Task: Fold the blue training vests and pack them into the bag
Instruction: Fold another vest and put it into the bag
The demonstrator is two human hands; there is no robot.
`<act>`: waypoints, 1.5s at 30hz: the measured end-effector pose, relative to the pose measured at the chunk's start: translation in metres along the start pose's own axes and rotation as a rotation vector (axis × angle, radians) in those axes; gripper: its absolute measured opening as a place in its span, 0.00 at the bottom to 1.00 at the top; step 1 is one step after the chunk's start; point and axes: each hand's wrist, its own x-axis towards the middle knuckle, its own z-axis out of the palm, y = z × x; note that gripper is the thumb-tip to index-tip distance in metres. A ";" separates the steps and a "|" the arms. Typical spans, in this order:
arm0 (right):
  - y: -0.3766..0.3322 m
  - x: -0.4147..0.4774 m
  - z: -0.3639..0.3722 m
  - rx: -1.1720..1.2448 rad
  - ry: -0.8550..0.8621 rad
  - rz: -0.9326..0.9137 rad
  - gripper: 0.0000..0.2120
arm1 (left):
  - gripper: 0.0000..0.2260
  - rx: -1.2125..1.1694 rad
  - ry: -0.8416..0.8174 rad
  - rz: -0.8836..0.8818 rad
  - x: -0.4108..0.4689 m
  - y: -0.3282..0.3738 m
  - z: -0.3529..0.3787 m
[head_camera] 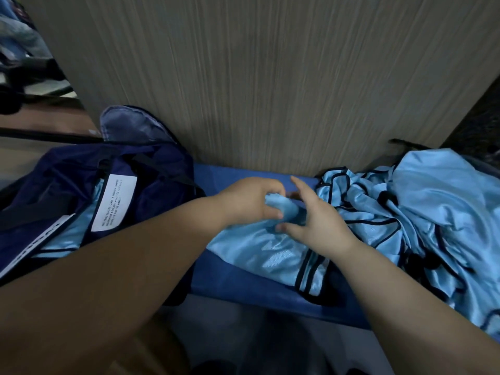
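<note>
A light blue vest with dark trim [267, 253] lies on the blue bench surface [230, 282] in the middle. My left hand [249, 201] grips a bunched fold of this vest at its top. My right hand [316, 220] pinches the same fold from the right, thumb below and fingers spread above. A heap of several crumpled light blue vests [422, 212] lies to the right. The dark navy bag [81, 185] stands open at the left with light blue fabric [67, 234] inside it.
A grey wood-grain panel [257, 77] rises directly behind the bench. A white printed label [113, 203] hangs inside the bag. A dark blue cloth [130, 123] sits behind the bag. The floor shows below the bench edge.
</note>
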 end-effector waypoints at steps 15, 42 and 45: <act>-0.006 0.008 -0.035 0.623 0.263 0.132 0.05 | 0.12 -0.259 0.062 -0.188 -0.017 -0.014 -0.023; 0.019 -0.020 -0.030 -0.056 -0.533 0.077 0.12 | 0.11 0.261 -0.141 0.163 -0.062 -0.050 0.029; 0.020 -0.020 -0.032 -0.071 -0.563 0.072 0.11 | 0.19 0.228 -0.269 0.087 -0.067 -0.042 0.023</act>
